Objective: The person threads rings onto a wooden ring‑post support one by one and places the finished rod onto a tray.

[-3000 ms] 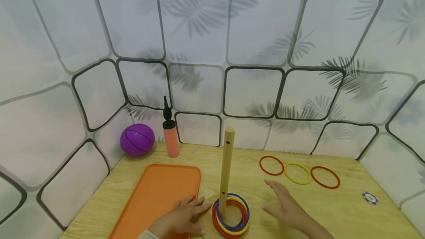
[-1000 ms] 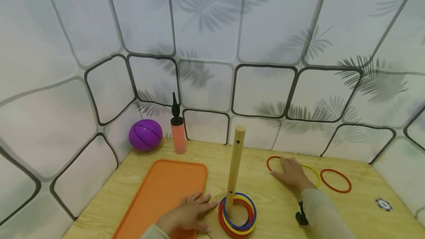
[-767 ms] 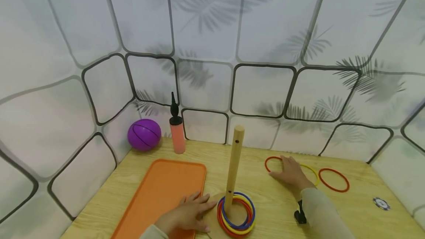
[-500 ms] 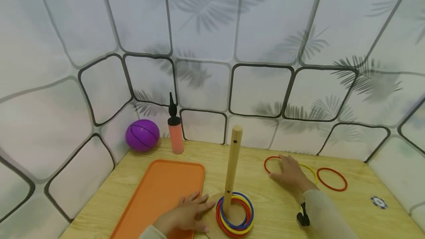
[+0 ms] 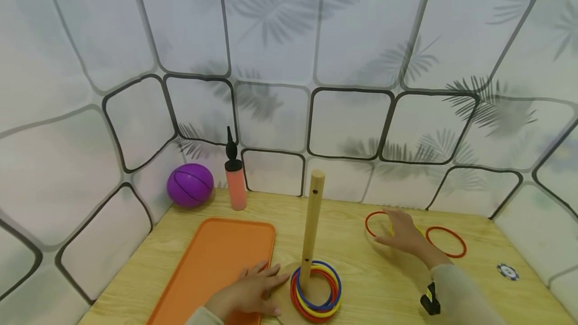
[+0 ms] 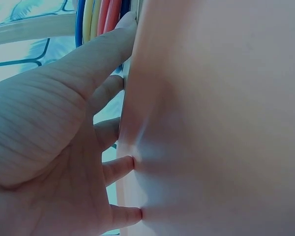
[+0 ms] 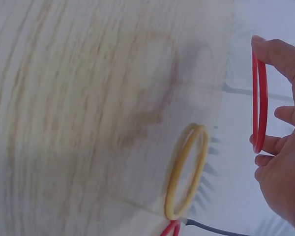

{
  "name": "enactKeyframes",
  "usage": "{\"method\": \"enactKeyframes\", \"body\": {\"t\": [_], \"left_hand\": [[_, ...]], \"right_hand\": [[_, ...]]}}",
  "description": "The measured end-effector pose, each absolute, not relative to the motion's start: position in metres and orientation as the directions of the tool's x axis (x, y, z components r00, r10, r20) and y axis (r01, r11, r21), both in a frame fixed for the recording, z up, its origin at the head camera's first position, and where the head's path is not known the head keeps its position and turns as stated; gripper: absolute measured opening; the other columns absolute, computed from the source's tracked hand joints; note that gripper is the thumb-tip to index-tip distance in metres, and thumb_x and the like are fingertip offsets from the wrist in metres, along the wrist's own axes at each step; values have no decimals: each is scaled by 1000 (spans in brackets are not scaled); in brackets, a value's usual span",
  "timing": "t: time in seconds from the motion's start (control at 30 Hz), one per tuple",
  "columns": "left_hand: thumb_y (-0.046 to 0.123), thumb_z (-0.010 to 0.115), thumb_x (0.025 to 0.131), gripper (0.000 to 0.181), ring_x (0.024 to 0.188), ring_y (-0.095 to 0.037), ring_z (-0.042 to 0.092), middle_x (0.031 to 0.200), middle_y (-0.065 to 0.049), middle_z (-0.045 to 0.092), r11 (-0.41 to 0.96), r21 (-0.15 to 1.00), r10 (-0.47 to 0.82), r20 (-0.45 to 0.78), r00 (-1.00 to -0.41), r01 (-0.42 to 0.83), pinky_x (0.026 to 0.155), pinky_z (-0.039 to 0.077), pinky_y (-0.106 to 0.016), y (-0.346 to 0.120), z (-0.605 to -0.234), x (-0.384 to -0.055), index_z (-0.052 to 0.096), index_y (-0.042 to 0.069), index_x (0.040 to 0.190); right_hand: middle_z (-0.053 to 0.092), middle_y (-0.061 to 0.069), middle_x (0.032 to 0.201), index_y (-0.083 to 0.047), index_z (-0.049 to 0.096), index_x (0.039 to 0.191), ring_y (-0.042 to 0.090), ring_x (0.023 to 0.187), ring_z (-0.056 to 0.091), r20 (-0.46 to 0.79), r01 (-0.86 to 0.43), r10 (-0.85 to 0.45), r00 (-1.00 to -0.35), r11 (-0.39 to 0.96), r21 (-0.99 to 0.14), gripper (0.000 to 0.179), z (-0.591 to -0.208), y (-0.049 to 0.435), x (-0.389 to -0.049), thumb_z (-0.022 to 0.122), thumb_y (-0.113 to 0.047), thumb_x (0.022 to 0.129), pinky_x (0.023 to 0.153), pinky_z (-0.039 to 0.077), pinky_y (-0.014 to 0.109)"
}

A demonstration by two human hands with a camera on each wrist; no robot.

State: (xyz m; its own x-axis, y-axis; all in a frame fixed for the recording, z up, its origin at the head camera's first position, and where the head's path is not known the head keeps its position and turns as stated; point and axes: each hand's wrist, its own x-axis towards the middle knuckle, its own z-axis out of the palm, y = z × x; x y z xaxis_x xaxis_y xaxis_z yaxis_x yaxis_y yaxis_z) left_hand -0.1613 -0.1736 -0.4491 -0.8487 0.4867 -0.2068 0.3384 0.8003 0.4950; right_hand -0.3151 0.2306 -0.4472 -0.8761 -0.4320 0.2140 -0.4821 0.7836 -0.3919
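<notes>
My right hand (image 5: 404, 232) pinches a red ring (image 7: 263, 108) between thumb and fingertips. In the right wrist view that ring is off the table, with its shadow on the wood; a yellow ring (image 7: 173, 189) lies nearby, partly hidden by the hand in the head view. My left hand (image 5: 250, 287) rests with spread fingers at the round wooden base (image 5: 284, 295) and over the edge of the orange tray (image 5: 221, 250). An upright wooden post (image 5: 311, 224) stands on that base. Several red, yellow and blue rings (image 5: 337, 290) lie stacked around its foot.
Another red ring (image 5: 465, 249) lies flat to the right, with a poker chip (image 5: 508, 272) beyond it. At the back left stand a purple ball (image 5: 190, 185) and a pink hand pump (image 5: 236, 185). Patterned fabric walls border the table (image 5: 361, 275).
My right hand reached out to the far red ring, took hold of it and lifted it from the table, now coming slightly nearer and right. The left hand has stayed at the base.
</notes>
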Motion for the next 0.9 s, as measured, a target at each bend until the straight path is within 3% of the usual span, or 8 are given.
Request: {"method": "enactKeyframes", "body": {"t": [0.17, 0.43, 0.7, 0.9], "left_hand": [[43, 73, 79, 71, 138, -44, 19, 150, -10, 36, 801, 495, 487, -210, -848, 338, 101, 13, -69, -173, -449, -161, 45, 30, 142], [44, 72, 79, 70, 138, -44, 19, 150, -9, 35, 799, 500, 491, -219, -843, 335, 102, 14, -69, -173, -451, -163, 44, 31, 142], [45, 72, 79, 70, 138, -44, 20, 150, -9, 36, 800, 493, 493, -212, -844, 343, 101, 15, -69, -174, -451, -164, 44, 32, 142], [44, 72, 79, 70, 138, -44, 20, 150, -8, 36, 799, 495, 495, -215, -842, 343, 101, 14, -69, -173, -451, -165, 44, 32, 142]], "right_hand": [[35, 35, 137, 9, 33, 139, 55, 126, 24, 219, -496, -445, -868, 772, -397, 85, -432, 235, -304, 75, -35, 79, 96, 20, 69], [41, 29, 133, 6, 34, 139, 48, 121, 36, 306, -596, -513, -802, 722, -352, 81, -397, 229, -283, 75, -32, 81, 91, 33, 65], [37, 27, 140, 6, 30, 143, 47, 126, 33, 321, -614, -524, -789, 697, -370, 83, -365, 210, -261, 73, -33, 83, 95, 30, 64], [37, 25, 141, 5, 28, 145, 41, 121, 40, 359, -645, -537, -763, 668, -372, 83, -346, 196, -250, 72, -31, 84, 92, 36, 61]]}}
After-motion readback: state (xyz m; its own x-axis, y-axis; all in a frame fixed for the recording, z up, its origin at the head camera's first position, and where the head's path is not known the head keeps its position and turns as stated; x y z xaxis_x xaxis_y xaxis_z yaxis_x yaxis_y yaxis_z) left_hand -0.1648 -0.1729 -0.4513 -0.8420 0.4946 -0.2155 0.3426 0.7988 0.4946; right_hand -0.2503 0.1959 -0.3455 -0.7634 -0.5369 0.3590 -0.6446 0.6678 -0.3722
